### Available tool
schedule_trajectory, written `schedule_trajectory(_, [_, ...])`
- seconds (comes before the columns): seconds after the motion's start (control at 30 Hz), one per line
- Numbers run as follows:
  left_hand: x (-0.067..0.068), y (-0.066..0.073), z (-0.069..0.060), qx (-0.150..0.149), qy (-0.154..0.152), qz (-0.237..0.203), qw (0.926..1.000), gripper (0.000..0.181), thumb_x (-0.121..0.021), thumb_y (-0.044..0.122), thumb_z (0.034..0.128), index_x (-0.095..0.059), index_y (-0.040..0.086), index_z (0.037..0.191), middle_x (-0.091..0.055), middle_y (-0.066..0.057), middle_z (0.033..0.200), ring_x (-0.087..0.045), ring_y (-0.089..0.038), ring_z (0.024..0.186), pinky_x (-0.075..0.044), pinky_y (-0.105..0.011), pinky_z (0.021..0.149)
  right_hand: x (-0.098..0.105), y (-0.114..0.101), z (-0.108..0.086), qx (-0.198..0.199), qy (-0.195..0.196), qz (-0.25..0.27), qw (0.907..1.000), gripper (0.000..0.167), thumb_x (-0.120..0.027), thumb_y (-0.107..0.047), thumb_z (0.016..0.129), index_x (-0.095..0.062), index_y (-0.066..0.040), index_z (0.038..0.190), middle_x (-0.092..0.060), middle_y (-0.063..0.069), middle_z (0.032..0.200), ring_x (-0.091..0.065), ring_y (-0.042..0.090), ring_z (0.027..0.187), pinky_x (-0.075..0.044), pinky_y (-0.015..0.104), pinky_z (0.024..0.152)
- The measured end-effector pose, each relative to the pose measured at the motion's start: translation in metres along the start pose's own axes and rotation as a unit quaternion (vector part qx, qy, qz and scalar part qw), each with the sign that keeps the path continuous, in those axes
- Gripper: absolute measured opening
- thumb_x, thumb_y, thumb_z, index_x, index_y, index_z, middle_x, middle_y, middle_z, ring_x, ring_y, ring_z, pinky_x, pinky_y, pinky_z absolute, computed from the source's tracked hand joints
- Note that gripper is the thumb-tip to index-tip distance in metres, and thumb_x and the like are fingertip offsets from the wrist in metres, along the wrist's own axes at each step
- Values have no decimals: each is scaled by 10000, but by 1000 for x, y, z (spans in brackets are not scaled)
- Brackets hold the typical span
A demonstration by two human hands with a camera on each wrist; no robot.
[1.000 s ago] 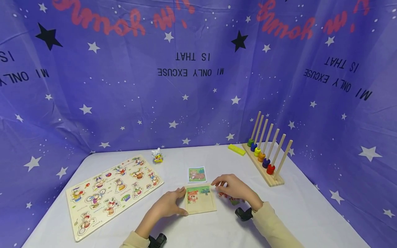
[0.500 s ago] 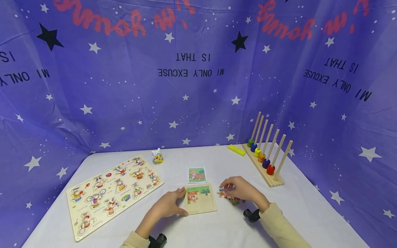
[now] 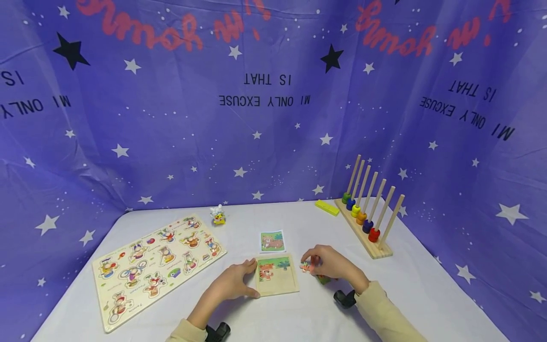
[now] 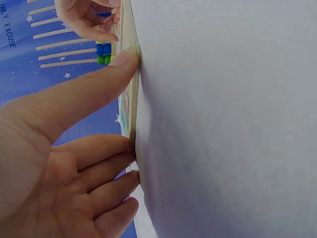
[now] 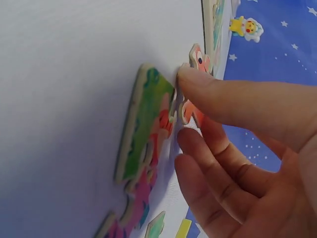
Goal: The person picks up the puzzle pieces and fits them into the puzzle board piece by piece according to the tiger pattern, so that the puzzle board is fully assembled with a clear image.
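Observation:
A square wooden puzzle tray (image 3: 277, 286) lies on the table with an orange tiger piece and green pieces fitted along its top and left. My left hand (image 3: 232, 281) rests at its left side; in the left wrist view the thumb and fairly straight fingertips (image 4: 126, 144) touch the edge. To the right of the tray, my right hand (image 3: 329, 262) pinches an orange puzzle piece (image 5: 199, 58) with an eye printed on it, low over the table. Other loose puzzle pieces (image 5: 143, 124), green, red and pink, lie under and beside that hand, partly hidden.
A picture card (image 3: 272, 241) lies beyond the tray. At the left is a large peg puzzle board (image 3: 171, 280), with a small yellow-and-white figure (image 3: 218, 216) behind it. A yellow block (image 3: 326, 207) and a wooden peg stand (image 3: 363, 231) with coloured beads stand back right.
My right hand has drawn back rightward from the tray's edge to the loose pieces and now pinches one. The left hand stays at the tray's left side.

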State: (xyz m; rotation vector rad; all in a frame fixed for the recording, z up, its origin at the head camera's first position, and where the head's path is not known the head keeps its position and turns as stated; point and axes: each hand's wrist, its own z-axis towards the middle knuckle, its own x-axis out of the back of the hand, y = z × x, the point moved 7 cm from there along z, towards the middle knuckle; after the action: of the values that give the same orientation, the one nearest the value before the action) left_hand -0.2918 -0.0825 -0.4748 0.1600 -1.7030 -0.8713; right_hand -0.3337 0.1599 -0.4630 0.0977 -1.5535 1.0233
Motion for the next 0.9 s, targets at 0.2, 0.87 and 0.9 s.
schedule_trajectory(0.2, [0,2,1,1,-16,17,10000,855,-853,309,682,-488,-46,1369,-397,-219,1468,-360,-488,1315,-291,-603,1074,3,0,-1,22,100,81,9999,277,-754,24,792,-713,-108,1031,-605,16,842,-582,145,748,-507,234,633])
schedule_trajectory(0.87, [1,2,0,-104,-28,-21,9999,865,-852,318,681,-482,-59,1367,-392,-217,1472,-364,-455,1328,-292,-581,1084,10,-23,19,160,657,432,9968,192,-713,-7,840,-706,-102,1007,-693,-5,810,-617,51,684,-523,222,594])
schedule_trajectory(0.9, [1,2,0,-121,-24,-23,9999,866,-852,315,681,-481,-62,1366,-391,-220,1471,-365,-455,1327,-292,-580,1083,8,-25,20,176,641,458,9967,207,-712,-16,847,-711,-97,1037,-697,13,821,-621,55,691,-527,225,603])
